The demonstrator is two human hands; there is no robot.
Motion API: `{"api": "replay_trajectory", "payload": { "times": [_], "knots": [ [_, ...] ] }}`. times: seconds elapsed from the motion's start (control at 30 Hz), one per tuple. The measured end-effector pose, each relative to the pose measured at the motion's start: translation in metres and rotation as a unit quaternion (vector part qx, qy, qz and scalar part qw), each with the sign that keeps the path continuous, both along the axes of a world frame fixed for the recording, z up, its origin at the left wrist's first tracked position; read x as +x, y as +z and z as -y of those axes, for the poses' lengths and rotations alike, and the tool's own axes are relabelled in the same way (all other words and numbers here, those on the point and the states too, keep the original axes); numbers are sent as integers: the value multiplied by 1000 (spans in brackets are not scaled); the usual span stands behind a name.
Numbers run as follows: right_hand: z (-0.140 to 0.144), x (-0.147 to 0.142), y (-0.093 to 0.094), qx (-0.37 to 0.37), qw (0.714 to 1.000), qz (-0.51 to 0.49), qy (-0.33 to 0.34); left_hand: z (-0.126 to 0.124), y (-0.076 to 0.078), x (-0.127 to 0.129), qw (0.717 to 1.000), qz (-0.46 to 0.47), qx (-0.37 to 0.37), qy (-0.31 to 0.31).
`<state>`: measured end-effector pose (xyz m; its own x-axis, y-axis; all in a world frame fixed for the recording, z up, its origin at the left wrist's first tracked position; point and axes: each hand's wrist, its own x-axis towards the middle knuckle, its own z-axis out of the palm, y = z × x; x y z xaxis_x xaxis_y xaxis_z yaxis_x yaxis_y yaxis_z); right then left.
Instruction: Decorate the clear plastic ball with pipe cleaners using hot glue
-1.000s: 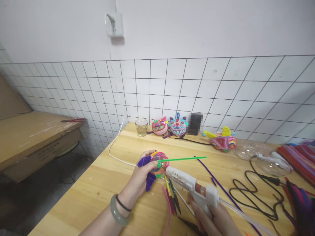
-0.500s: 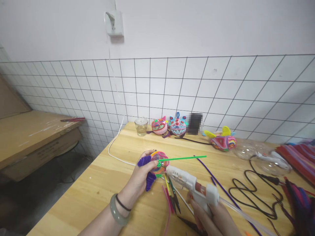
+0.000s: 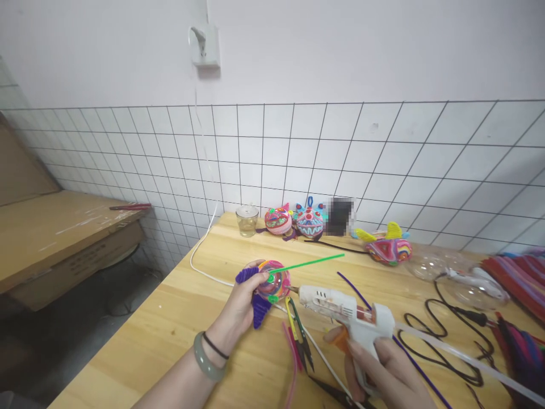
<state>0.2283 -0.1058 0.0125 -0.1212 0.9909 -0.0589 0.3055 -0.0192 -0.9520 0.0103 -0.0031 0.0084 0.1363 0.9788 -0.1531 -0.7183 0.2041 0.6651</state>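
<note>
Ball point(image 3: 279, 288) sits in left grip point(image 3: 240, 307); nozzle point(image 3: 295, 289) perhaps touching.

No lettering, brand, number or sign can be read. On the white glue gun point(image 3: 327, 302), any marking is too small or blurred; beyond it, a dark upright rectangle point(image 3: 339, 217) is pixelated past any reading.

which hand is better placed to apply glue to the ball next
Probably the right hand: it grips the hot-glue gun, nozzle pointing at the decorated ball. The left hand holds that ball, its thumb by the green pipe cleaner.
</note>
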Motion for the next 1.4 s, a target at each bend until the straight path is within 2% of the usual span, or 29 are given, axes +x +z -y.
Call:
{"api": "replay_trajectory", "payload": {
  "times": [0.13,0.33,0.43,0.53,0.6,0.67,0.73,0.8,0.87,0.93,1.0,1.07,1.13,1.23,1.4],
  "knots": [
    [-15,12,-3,-21,996,-75,-37,-4,-1,-2,998,25,-43,39],
    [-37,20,-24,-99,980,-119,-123,-4,-1,-5,998,15,-32,58],
    [-47,22,-39,-122,978,-60,-159,1,2,-4,999,4,4,39],
    [-53,26,-45,-106,972,114,-177,6,4,-2,999,-23,48,11],
    [-53,31,-41,-60,939,292,-169,8,4,-1,997,-39,68,2],
    [-47,34,-33,-10,882,445,-152,10,4,0,995,-50,81,0],
    [-38,32,-19,52,833,530,-153,10,3,0,994,-63,94,2],
    [-28,27,-3,166,806,547,-157,11,2,0,991,-84,105,7],
    [-21,17,13,324,790,501,-137,11,0,0,987,-110,116,11],
    [-22,6,26,439,768,455,-101,12,-1,1,983,-135,125,11],
    [-28,-3,32,493,746,444,-69,13,-2,1,979,-153,136,13],
    [-37,-9,31,501,733,458,-51,14,-3,2,976,-164,144,14],
    [-45,-12,26,485,738,469,-29,14,-4,3,975,-168,148,12],
    [-49,-14,17,457,768,448,5,13,-5,2,975,-167,145,15],
    [-42,-25,5,441,803,401,3,11,-7,1,974,-171,150,21]
  ]
}}
